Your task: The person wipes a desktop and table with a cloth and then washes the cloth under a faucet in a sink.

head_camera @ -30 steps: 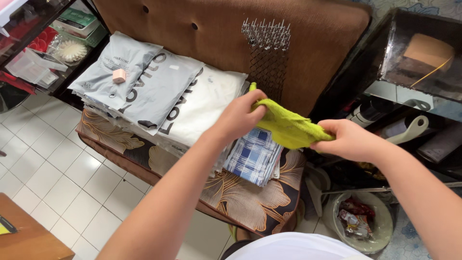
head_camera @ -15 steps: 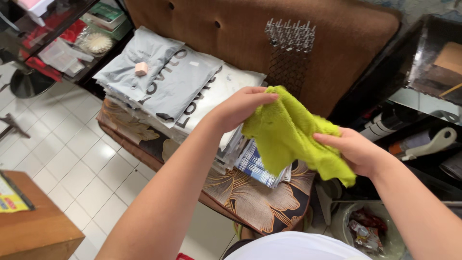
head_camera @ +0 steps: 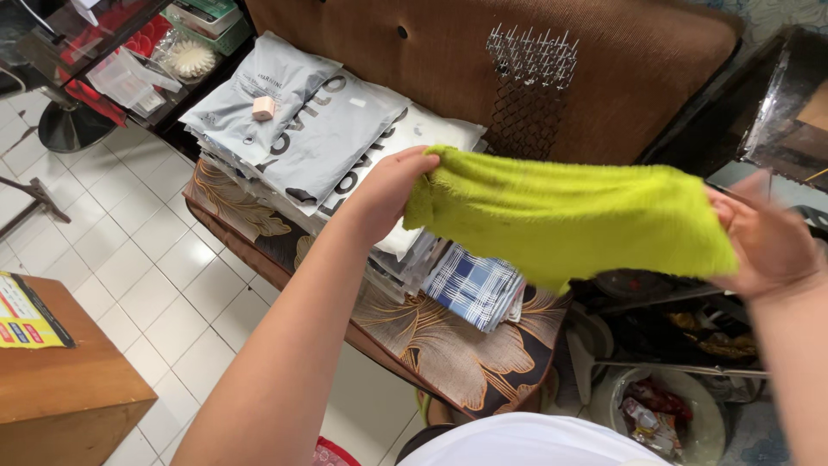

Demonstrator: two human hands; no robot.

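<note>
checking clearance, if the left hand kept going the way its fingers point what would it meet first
Probably the sofa back: the left hand points up and right, gripping the green cloth. Depth is unclear.

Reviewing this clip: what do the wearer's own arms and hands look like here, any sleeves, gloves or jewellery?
Both forearms are bare, with no sleeve reaching as far as the view shows. The left hand and right hand wear no gloves; no watch, bracelet or ring is visible, though the right hand is motion-blurred, so small items there can't be ruled out. A white garment covers the torso at the bottom edge.
</note>
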